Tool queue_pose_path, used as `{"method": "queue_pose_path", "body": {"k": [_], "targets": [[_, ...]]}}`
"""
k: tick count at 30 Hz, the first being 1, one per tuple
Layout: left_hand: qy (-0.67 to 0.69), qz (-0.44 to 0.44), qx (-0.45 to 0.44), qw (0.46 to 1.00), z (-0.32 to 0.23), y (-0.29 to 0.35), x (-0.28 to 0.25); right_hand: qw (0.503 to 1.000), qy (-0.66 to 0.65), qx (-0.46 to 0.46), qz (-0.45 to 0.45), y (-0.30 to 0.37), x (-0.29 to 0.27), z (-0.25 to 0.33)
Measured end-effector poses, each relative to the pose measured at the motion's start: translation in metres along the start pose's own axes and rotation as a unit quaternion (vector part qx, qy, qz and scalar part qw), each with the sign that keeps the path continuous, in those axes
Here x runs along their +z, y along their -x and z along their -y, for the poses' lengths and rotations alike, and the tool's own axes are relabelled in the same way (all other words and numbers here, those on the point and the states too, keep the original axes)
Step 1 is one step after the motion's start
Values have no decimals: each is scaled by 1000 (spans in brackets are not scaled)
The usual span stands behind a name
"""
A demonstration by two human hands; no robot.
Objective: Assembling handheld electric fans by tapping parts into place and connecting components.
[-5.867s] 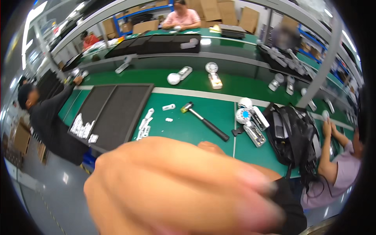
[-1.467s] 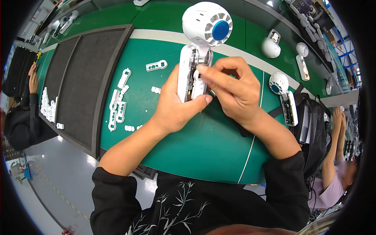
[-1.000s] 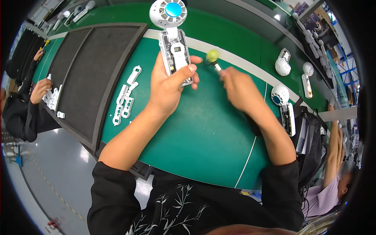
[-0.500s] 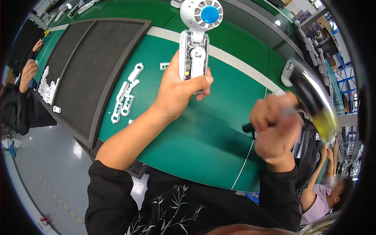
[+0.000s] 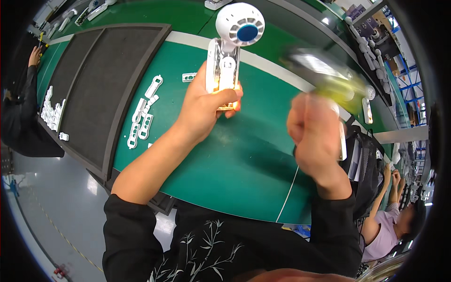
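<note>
My left hand (image 5: 199, 103) is closed around the handle of a white handheld fan (image 5: 241, 24), held upright with its round head at the top. The fan's hub is blue. Its handle front is uncovered, showing parts inside, and an amber glow shows near my thumb. My right hand (image 5: 315, 134), blurred by motion, is curled closed over the right part of the table. A small dark bit shows at its left edge; what it holds is hidden. Just above it is a smeared dark, silver and yellow-green tool (image 5: 329, 75); whether my fingers touch it I cannot tell.
White plastic housing pieces (image 5: 141, 113) lie on the green table (image 5: 235, 174), left of my hand. Beyond them is a black framed tray (image 5: 112, 66). A black mesh bag (image 5: 369, 160) stands at the right. Other people work at both sides.
The fan has shifted slightly left and tilted, and an amber glow now shows in its handle. My right hand has risen a little; the blurred tool has swung left to just above it.
</note>
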State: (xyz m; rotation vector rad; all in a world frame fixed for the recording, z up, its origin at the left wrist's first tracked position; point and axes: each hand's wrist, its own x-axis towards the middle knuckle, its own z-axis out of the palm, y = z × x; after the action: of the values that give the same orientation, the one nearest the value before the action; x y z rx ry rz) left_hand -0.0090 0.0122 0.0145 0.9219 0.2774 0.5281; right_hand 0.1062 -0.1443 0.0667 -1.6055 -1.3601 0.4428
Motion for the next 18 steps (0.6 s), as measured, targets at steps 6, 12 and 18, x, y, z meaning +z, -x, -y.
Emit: {"method": "queue_pose_path", "body": {"k": [6,12,18], "targets": [[8,17,-5,1000,2,4,-3,993,52,61,-90,-2,-9,16],[129,85,-15,988,0,3,-12,976,107,192,9,-37,-11,-50],[155,75,-9,985,-3,4,-9,980,85,180,9,-32,-10,-27]]}}
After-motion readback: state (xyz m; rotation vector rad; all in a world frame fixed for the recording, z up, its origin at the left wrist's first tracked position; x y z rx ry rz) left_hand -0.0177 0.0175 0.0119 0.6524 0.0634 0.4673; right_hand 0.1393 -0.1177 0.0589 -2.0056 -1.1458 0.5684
